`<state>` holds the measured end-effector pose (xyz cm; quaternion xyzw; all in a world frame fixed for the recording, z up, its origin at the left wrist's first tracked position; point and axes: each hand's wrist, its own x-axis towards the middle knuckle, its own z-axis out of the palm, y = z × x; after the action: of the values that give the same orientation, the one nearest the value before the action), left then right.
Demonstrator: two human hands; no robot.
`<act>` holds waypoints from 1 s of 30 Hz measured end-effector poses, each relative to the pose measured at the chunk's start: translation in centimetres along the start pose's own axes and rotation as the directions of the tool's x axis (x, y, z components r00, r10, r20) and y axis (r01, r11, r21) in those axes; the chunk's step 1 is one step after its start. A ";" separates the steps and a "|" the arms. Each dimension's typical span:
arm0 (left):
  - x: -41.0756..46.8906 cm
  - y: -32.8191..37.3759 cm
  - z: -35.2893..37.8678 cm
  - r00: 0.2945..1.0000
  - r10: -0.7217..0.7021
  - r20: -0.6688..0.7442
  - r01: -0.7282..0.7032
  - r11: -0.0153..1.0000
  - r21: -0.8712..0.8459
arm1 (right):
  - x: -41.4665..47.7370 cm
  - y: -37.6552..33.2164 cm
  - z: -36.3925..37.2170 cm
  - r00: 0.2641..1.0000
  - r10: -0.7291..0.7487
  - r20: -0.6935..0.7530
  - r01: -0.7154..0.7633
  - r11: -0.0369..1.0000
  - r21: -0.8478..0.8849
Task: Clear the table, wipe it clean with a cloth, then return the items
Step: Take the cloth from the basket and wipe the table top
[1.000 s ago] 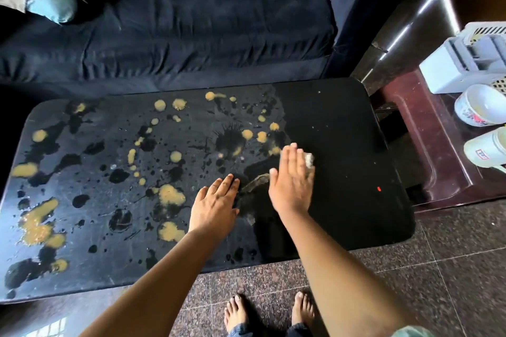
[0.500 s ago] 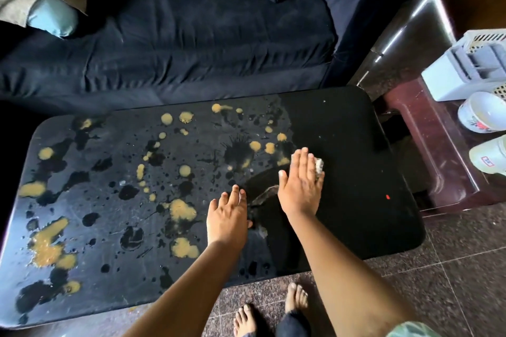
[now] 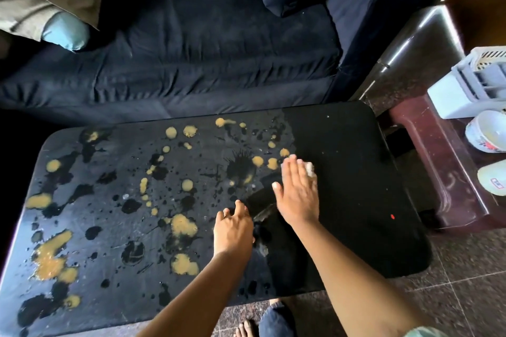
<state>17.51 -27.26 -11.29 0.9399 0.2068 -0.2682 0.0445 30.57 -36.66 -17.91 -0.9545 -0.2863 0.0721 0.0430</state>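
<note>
I'm watching the right hand [image 3: 297,197] pressing a pale, crumpled cloth [image 3: 309,169] flat against the black bench [image 3: 356,172] — fingers straight, only a corner of cloth peeking out past them. The left hand [image 3: 232,231] is resting on the bench beside it, fingers relaxed, near yellow splatters [image 3: 183,227].

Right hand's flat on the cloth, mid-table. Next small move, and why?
Probably sweep the right hand and cloth toward the person's left, over the yellow spots beside its fingertips. The table right of the hand looks wiped dark, while splatter covers the rest. The left hand rests on the top, nearer the person.
</note>
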 end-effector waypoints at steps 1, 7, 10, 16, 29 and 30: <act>0.1 0.1 -0.2 1.000 0.000 -0.005 0.000 1.000 0.013 | 0.0 -0.3 0.0 0.991 -0.132 0.019 0.132 0.991 -0.010; 0.3 -0.2 -0.9 0.999 0.023 -0.023 -0.023 1.000 -0.011 | 1.4 3.6 -1.0 0.979 -0.199 0.040 0.201 0.978 -0.050; 0.4 -0.7 -1.1 1.000 0.002 -0.020 -0.004 0.996 -0.086 | 1.7 2.3 -0.5 0.996 0.093 0.000 -0.093 0.996 0.019; 1.7 -2.1 -3.3 0.985 -0.077 -0.157 0.035 0.966 -0.258 | 2.0 -0.8 0.0 0.971 -0.238 0.021 0.237 0.971 0.007; 8.9 -6.8 -3.6 0.987 -0.075 0.143 0.093 0.988 -0.125 | 4.8 -0.3 -0.7 0.910 -0.407 0.074 0.409 0.913 -0.009; 9.1 -6.8 -3.7 0.984 -0.079 0.160 0.098 0.988 -0.118 | 5.1 0.1 -0.8 0.882 -0.466 0.076 0.468 0.883 -0.020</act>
<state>23.51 -16.99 -12.76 0.9014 0.2609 -0.3286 0.1074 34.97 -33.98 -17.75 -0.8551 -0.5102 0.0869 0.0313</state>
